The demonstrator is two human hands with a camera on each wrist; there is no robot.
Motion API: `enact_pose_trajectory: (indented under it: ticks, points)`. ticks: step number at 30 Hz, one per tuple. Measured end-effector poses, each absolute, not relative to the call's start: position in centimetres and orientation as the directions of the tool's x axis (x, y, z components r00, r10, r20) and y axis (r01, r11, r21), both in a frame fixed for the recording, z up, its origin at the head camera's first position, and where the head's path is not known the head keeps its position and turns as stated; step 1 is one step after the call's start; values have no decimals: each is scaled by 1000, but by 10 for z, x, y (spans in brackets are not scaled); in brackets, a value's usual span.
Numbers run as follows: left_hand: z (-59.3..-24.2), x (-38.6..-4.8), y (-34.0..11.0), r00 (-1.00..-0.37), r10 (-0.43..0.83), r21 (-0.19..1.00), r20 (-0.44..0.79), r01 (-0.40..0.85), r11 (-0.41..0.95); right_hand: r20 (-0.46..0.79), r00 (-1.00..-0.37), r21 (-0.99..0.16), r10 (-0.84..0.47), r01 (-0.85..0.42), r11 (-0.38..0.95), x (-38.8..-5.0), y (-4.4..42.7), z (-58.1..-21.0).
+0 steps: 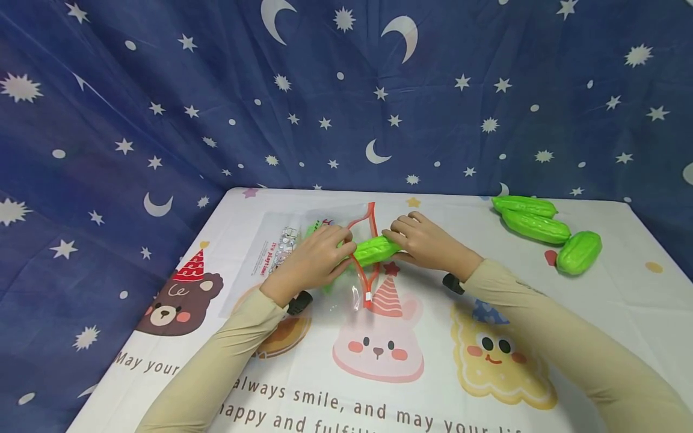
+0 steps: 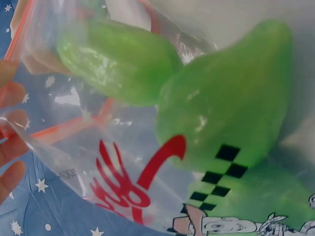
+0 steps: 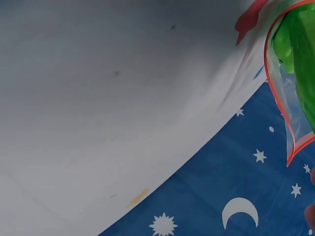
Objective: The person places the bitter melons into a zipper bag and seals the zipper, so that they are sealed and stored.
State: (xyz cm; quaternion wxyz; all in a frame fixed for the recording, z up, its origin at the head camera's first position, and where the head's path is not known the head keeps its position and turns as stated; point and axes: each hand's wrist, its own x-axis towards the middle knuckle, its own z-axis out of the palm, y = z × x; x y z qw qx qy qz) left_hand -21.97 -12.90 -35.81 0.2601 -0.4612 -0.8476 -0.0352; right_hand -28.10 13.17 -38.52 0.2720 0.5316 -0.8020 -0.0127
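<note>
A clear zip bag (image 1: 265, 231) with a red-orange zip edge and printed cartoon figures lies on the table, its mouth toward the right. My left hand (image 1: 319, 255) holds the bag at its mouth; in the left wrist view, fingers (image 2: 11, 147) are at the red edge. My right hand (image 1: 430, 245) grips one end of a bright green, ridged bitter melon (image 1: 373, 250), whose other end is inside the bag's mouth. More green bitter melons (image 2: 231, 103) show through the printed plastic. The right wrist view catches only part of the bag mouth (image 3: 271, 73) and green inside it.
Several bitter melons lie at the table's back right: two side by side (image 1: 533, 225) and a third (image 1: 579, 252) nearer. The white tablecloth (image 1: 433, 385) carries cartoon prints and lettering. A dark blue curtain (image 1: 449, 120) with moons and stars hangs behind and at the left.
</note>
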Motion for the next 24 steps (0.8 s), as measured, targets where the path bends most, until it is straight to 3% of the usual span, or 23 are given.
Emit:
enact_pose_trajectory:
  ticks: [11,24]
  points:
    - [-359,-221,-128,-424,761,-185,491,803,566,475,-348,291,-808,-805,517,-289,120,-385]
    - [-359,-222,-130,-457,751,-180,477,785,592,402,-287,289,-870,-862,418,-288,116,-390]
